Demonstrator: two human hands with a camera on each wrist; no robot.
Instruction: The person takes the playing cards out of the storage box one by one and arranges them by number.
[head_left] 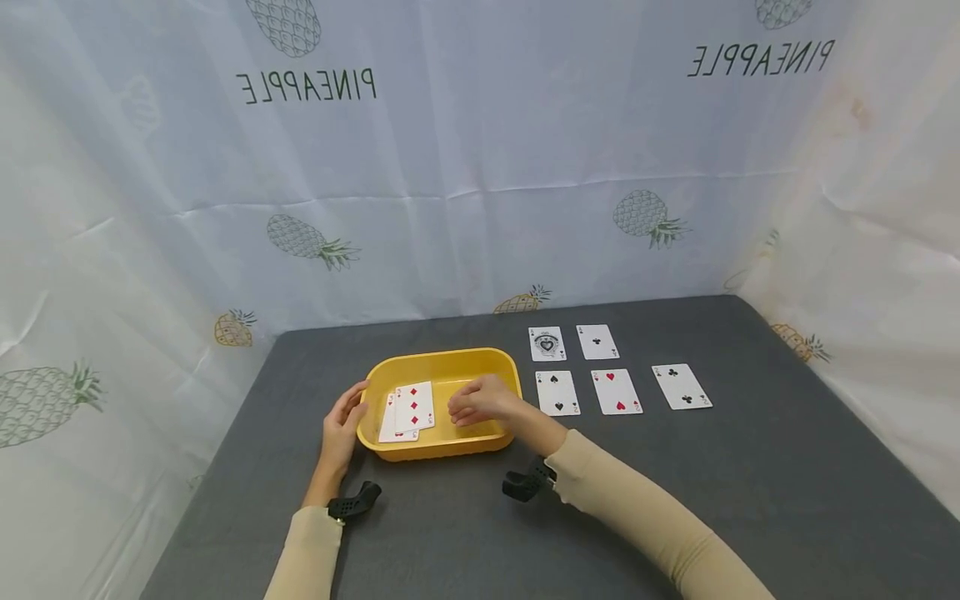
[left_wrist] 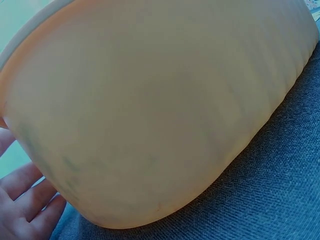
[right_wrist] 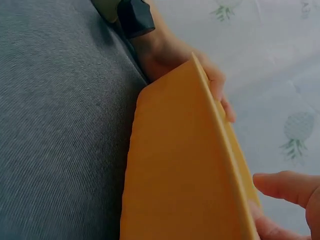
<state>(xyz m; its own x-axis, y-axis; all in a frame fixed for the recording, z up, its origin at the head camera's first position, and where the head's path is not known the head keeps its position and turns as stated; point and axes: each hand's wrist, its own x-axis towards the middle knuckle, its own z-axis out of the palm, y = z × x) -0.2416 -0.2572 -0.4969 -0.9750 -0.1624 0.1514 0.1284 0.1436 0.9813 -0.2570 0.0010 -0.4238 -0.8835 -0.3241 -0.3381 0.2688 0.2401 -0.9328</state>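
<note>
Touching tray [head_left: 446,450]: left fingers [left_wrist: 35,202], straight | head: cards [head_left: 414,405] inside | right wrist: right fingers [right_wrist: 272,229] parted

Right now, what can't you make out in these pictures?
Head view: most of the lower card in the tray, covered by the card with three red diamonds.
Head view: whatever lies beneath the right hand, hidden by that hand.
Left wrist view: the tray's inside, hidden by its outer wall; much of the left hand, cut off by the left edge.
Right wrist view: the tray's floor, hidden by its wall.
</note>
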